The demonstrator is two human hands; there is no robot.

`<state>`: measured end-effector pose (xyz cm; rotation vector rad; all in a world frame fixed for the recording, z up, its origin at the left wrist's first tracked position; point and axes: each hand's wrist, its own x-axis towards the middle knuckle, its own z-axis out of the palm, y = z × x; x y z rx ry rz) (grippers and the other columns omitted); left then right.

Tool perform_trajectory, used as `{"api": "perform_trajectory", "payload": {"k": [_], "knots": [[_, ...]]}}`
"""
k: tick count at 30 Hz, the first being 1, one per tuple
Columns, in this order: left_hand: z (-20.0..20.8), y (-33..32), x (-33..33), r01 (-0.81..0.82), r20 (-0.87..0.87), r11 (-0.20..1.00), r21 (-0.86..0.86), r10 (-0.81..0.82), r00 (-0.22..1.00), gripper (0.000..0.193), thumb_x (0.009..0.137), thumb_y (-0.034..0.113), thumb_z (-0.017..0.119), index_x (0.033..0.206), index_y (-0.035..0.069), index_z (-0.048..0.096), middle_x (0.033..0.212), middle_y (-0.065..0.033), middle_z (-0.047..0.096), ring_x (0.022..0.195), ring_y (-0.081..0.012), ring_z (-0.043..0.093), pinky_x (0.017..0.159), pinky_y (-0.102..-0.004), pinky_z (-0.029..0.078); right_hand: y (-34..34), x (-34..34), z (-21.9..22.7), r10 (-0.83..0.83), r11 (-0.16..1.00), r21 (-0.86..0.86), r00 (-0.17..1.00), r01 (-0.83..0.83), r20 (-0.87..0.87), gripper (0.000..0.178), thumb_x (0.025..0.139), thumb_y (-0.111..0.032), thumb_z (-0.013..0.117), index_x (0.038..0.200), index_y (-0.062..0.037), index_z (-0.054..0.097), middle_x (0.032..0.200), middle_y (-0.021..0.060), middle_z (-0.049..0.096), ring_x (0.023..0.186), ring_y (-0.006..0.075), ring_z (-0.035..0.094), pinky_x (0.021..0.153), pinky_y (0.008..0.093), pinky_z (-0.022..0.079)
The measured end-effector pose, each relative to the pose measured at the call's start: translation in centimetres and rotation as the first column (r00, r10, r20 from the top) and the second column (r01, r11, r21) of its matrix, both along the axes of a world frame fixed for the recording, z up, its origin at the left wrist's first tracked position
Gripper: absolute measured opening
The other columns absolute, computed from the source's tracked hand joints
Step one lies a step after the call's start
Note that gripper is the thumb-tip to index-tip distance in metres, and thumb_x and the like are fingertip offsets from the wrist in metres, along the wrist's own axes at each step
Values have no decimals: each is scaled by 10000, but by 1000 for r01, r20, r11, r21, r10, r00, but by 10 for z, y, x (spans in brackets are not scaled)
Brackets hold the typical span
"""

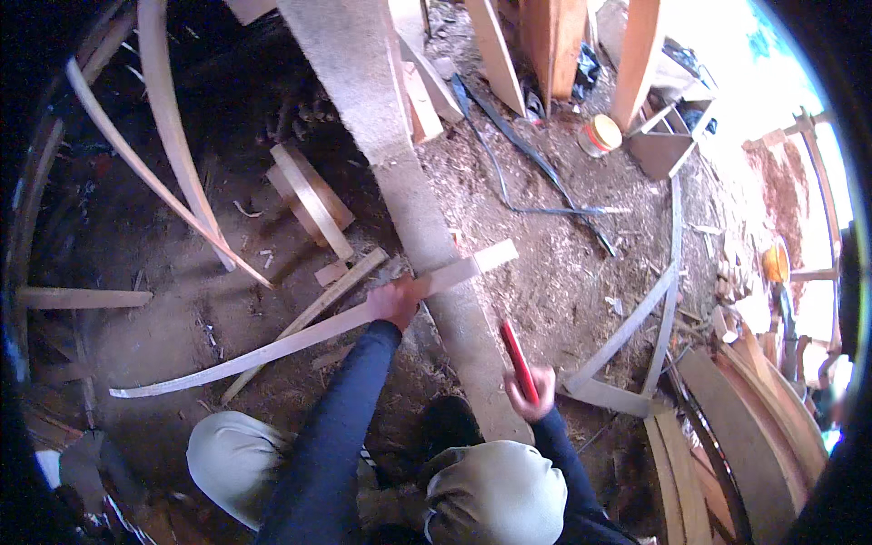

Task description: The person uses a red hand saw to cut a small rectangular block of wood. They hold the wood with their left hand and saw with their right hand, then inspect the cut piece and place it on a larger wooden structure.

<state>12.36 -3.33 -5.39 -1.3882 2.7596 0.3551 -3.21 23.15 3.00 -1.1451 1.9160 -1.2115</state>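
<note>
My left hand [395, 302] is closed round a long, pale, slightly curved wooden strip [272, 352]. The strip's far right end rests across a thick, dusty wooden beam [413, 211], and its other end reaches out over the floor to the left. Beyond the beam's right edge, near my knee, my right hand [530, 392] grips a slim, straight red tool [518, 354] pointing up and away. Its exact kind cannot be made out. The tool is apart from the strip.
Wood blocks [309, 195] and a thin batten [313, 318] lie left of the beam. A black cable [536, 154] trails over shavings, near a yellow-and-red tub [599, 135]. Joined wooden slats [627, 329] and stacked curved boards [736, 418] lie at right.
</note>
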Motion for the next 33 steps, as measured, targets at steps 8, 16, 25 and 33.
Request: {"api": "perform_trajectory", "payload": {"k": [8, 16, 25, 33], "knots": [[3, 0, 4, 13, -190, 999, -35, -19, 982, 199, 798, 288, 573, 940, 151, 596, 764, -99, 672, 652, -319, 657, 591, -474, 510, -42, -3, -11, -33, 999, -33, 994, 30, -99, 128, 732, -127, 635, 630, -80, 574, 510, 73, 506, 417, 196, 511, 450, 311, 404], [3, 3, -8, 0, -132, 1000, -18, -2, 991, 130, 760, 247, 596, 845, 149, 586, 681, -104, 652, 620, -306, 654, 551, -461, 511, 2, 0, -16, -77, 997, -18, 997, 78, 21, 110, 703, -68, 641, 629, -60, 560, 492, 75, 475, 411, 173, 498, 456, 280, 407], [6, -5, -5, 20, -106, 998, -62, -27, 994, 125, 752, 205, 603, 839, 120, 578, 671, -117, 642, 611, -334, 648, 537, -460, 512, 20, -2, 3, 16, 1000, -16, 1000, -16, -21, 132, 692, -51, 612, 586, -74, 537, 464, 57, 447, 394, 135, 484, 443, 280, 418], [-18, -10, 8, 83, -67, 982, -170, -96, 993, 382, 766, 369, 609, 1097, 181, 579, 660, -86, 636, 562, -293, 633, 497, -447, 483, 30, -2, 6, 28, 999, -35, 998, -30, -64, 130, 723, -56, 621, 608, -62, 560, 456, 46, 442, 383, 120, 460, 425, 283, 393]]}}
